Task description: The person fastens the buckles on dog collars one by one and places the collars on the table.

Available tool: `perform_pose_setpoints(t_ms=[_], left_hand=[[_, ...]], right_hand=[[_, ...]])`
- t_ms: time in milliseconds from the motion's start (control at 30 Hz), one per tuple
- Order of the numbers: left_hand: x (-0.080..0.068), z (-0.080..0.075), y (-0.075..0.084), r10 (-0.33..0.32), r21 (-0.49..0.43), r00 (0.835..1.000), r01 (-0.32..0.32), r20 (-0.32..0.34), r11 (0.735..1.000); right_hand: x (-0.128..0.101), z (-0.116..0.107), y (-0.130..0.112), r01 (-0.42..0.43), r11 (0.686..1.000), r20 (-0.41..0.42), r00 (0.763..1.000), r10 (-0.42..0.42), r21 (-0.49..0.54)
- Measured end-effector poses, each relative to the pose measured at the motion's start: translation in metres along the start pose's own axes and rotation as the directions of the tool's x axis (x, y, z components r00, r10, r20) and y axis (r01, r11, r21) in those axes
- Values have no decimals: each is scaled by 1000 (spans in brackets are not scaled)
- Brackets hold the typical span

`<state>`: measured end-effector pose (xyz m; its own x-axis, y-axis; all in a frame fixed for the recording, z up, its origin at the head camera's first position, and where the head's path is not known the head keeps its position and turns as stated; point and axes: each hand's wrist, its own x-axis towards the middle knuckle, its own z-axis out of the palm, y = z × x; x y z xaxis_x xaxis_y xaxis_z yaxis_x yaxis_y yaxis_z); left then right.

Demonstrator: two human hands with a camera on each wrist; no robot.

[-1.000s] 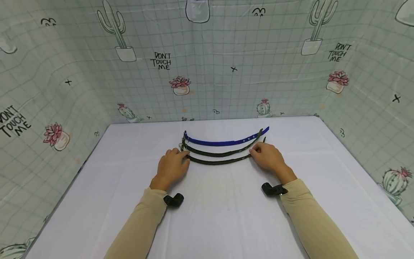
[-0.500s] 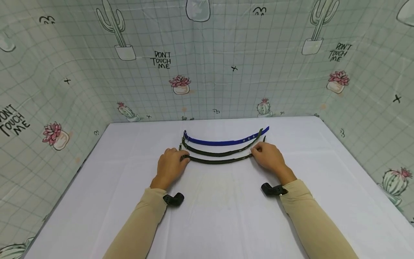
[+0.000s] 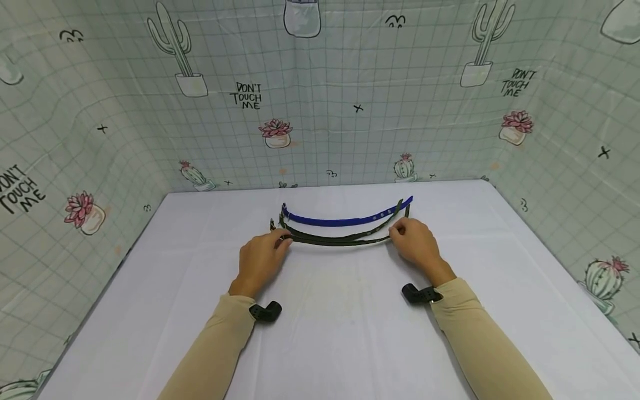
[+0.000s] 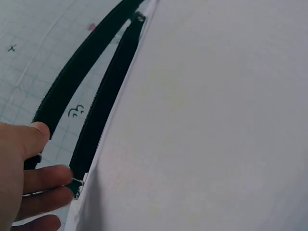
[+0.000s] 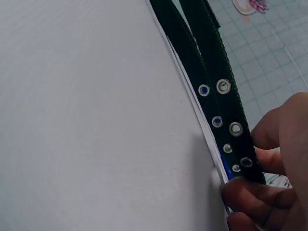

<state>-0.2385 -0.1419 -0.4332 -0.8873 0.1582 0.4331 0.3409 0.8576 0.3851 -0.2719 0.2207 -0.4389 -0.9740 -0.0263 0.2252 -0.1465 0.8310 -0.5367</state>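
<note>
Two forearms in tan sleeves reached in from the near edge of a white-covered table (image 3: 350,344), each wrist carrying a small black camera mount. The left hand (image 3: 259,260) lay left of the table's middle, its fingers (image 4: 45,180) curled and pinching the buckle end of the nearest dark green strap (image 3: 340,241); the left wrist view showed thumb and fingertips closed on that end, with the strap raised off the cloth. The right hand (image 3: 416,243) sat right of the middle, its fingers (image 5: 250,192) clamped on the same strap's punched tail, where the right wrist view showed a row of metal eyelets running up to the grip. Held at both ends, the strap hung in a shallow curve between the two hands, lying very close to a second dark green strap (image 3: 327,235) just behind it; whether the two touched could not be told. Farther back, toward the far edge, a blue strap (image 3: 345,221) lay in a similar curve, its buckle to the left and its tip pointing to the far right. Behind the table stood a pale green grid-patterned backdrop (image 3: 320,111) printed with cacti, pink succulents and the words "DON'T TOUCH ME"
</note>
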Motion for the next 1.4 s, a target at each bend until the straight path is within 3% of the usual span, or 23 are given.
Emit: perform_pose_setpoints(t_ms=[133, 267, 500, 567, 700, 800, 933, 1200, 1400], left_hand=[[-1, 2, 2, 22, -36, 999, -23, -27, 999], [0, 4, 4, -9, -128, 997, -1, -73, 992], [3, 6, 3, -74, -325, 983, 15, -171, 945], [4, 5, 3, -102, -390, 979, 25, -177, 921], [5, 2, 4, -156, -537, 973, 42, -169, 843], [4, -2, 6, -188, -620, 969, 51, -158, 783], [5, -5, 10, -199, -677, 968, 45, -151, 735], [6, -11, 16, -242, -741, 965, 87, -104, 665], [7, -12, 16, -261, -811, 964, 119, -43, 573]], right_hand=[[-1, 1, -1, 28, 1000, -80, 996, -28, 6], [-2, 2, -4, 87, 995, -182, 980, -77, 49], [-3, 2, -8, 127, 980, -243, 966, -88, 151], [-3, 3, -9, 121, 976, -241, 967, -76, 178], [-3, 3, -14, 65, 960, -226, 974, -2, 273], [-3, 3, -19, -4, 913, -182, 979, 86, 407], [-5, 2, -27, -48, 839, -149, 977, 151, 541], [-7, 5, -33, -11, 834, -188, 973, 137, 551], [-7, 5, -32, 34, 776, -250, 955, 161, 630]])
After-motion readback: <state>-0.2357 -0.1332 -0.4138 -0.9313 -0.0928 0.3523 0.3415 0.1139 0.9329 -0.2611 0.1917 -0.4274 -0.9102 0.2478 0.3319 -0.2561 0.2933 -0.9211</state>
